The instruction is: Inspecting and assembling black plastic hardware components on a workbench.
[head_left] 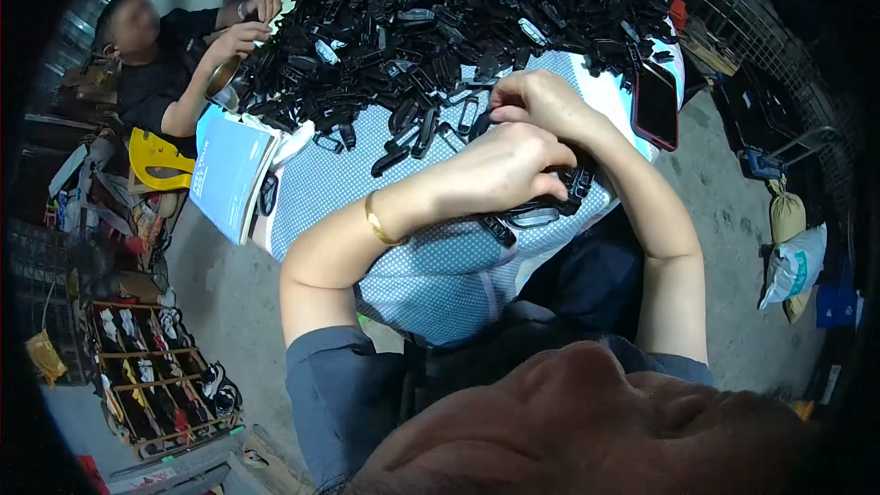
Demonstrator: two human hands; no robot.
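Black oblong plastic clip parts (541, 211) clutched in left hand (500, 170), grip closed; right hand (541, 101) at twelve o'clock, grip unclear. Likely to slip off blue dotted bench (440, 266) edge. Phone (655, 105) at two o'clock.

Phone (655, 105) – dark blank screen, red case, flat rectangle, lying at right edge of table beside black pile. Light-blue booklet (226, 174) with white lettering, propped at table's left edge. White sack (794, 266) with teal patch on floor far right, tan sack (786, 213) just behind it. Small yellow packet (44, 356) hanging low left – details too small to tell.
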